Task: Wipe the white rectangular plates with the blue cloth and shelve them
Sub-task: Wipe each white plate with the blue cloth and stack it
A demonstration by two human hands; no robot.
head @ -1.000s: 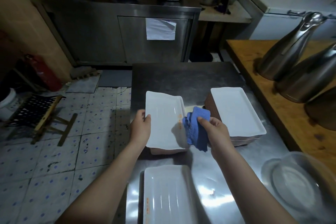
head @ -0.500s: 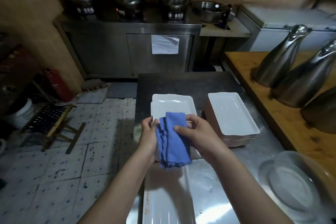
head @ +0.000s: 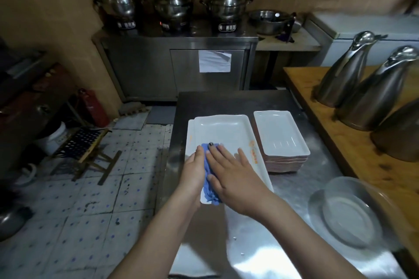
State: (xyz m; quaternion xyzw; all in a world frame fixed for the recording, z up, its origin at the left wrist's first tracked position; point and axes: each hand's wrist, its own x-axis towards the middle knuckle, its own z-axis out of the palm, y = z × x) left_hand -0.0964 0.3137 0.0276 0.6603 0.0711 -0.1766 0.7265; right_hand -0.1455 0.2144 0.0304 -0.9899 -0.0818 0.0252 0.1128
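The plate (head: pixel 226 129) and blue cloth (head: pixel 207 163) are now laid flat, cloth pressed under spread right hand (head: pixel 235 179), left hand (head: pixel 193 172) hold unclear; plate judged slick, brittle, best gripped by long rims.

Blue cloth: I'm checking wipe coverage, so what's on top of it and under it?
On top of the blue cloth, the right hand presses flat. Underneath lies the top white plate, itself over another plate; the patch the cloth covers is hidden.
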